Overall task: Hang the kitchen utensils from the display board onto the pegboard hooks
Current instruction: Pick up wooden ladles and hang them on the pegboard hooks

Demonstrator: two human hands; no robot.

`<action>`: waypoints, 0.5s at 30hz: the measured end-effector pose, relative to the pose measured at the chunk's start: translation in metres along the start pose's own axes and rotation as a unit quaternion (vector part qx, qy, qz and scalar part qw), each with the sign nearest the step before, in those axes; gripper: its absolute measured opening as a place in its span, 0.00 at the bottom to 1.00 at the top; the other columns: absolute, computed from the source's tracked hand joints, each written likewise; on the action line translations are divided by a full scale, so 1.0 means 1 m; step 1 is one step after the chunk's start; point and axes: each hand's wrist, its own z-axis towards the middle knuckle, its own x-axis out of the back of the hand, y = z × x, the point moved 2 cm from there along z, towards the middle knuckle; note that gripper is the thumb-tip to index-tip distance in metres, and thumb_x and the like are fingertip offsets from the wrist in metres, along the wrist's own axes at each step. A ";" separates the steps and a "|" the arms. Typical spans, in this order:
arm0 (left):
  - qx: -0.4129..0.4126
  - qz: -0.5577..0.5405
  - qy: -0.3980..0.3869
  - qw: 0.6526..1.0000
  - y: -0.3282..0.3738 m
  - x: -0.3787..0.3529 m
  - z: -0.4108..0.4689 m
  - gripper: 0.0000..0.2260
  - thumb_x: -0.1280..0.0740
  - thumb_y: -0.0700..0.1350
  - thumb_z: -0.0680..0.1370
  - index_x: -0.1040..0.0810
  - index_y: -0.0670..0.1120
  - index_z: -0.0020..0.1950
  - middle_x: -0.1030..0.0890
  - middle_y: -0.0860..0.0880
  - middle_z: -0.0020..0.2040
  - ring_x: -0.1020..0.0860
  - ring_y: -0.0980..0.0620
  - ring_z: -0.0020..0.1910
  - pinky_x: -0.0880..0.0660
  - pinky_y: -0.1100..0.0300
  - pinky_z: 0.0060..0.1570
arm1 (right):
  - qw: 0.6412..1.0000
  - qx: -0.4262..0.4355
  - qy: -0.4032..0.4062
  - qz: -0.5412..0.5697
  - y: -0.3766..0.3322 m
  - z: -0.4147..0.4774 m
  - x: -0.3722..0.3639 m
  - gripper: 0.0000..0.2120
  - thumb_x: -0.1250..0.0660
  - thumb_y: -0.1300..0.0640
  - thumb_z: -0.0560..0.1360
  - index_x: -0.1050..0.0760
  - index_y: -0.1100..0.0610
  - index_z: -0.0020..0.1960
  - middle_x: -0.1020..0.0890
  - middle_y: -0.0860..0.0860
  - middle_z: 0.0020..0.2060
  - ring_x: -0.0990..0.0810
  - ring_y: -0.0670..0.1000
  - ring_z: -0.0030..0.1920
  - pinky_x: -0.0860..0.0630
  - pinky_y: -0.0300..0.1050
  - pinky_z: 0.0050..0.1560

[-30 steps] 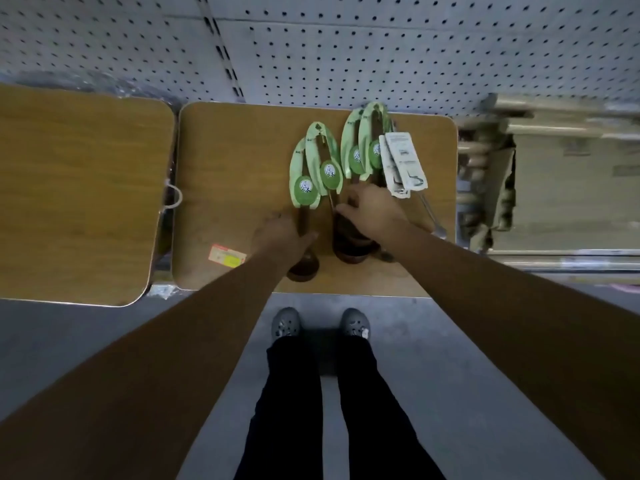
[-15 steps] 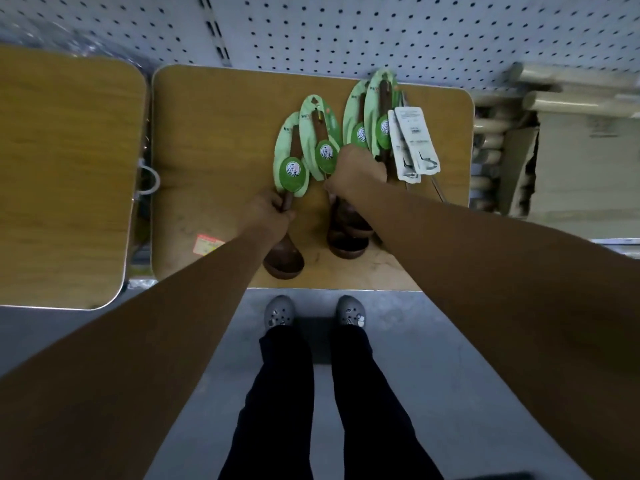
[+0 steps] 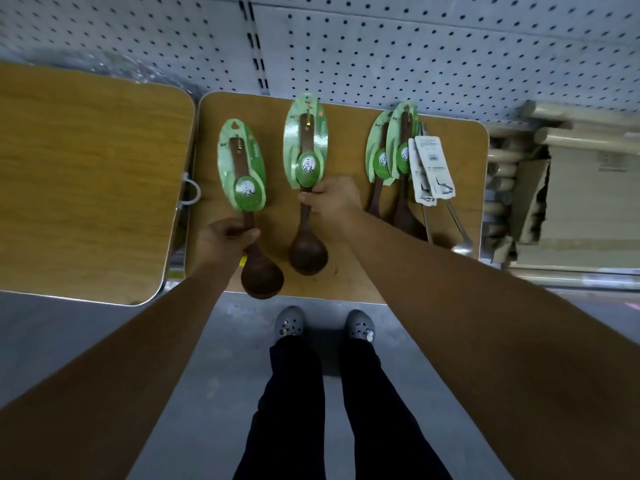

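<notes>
Head view. The left hand [image 3: 227, 239] and right hand [image 3: 334, 202] each have their fingers curled round the dark handle of a wooden ladle, just below its green card. The left ladle [image 3: 262, 276] hangs with its bowl past the front edge of the table [image 3: 346, 133]. The right ladle [image 3: 307, 253] lies over the table's middle. Whether either touches the tabletop cannot be told.

The step in hand is judged to be the lift toward the pegboard [image 3: 433, 50]. It is best done with the card end leading, so that the hole at the card's top meets a hook. No hooks are in view.

Count:
- Four ladles: two held, and two resting ladles [image 3: 398, 154] overlapping at the table's right.
- Two white-carded metal utensils [image 3: 433, 168], just beside the resting ladles.
- Two tables, counting the second table [image 3: 86, 174].
</notes>
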 end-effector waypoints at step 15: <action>-0.066 -0.043 -0.085 0.993 0.090 0.002 -0.142 0.13 0.28 0.43 0.76 0.19 0.45 0.60 0.15 0.46 0.49 0.19 0.52 0.45 0.22 0.55 0.52 | 0.921 -0.064 0.022 0.384 0.034 -0.200 0.077 0.08 0.28 0.70 0.73 0.22 0.63 0.51 0.17 0.61 0.44 0.17 0.58 0.44 0.19 0.50 0.51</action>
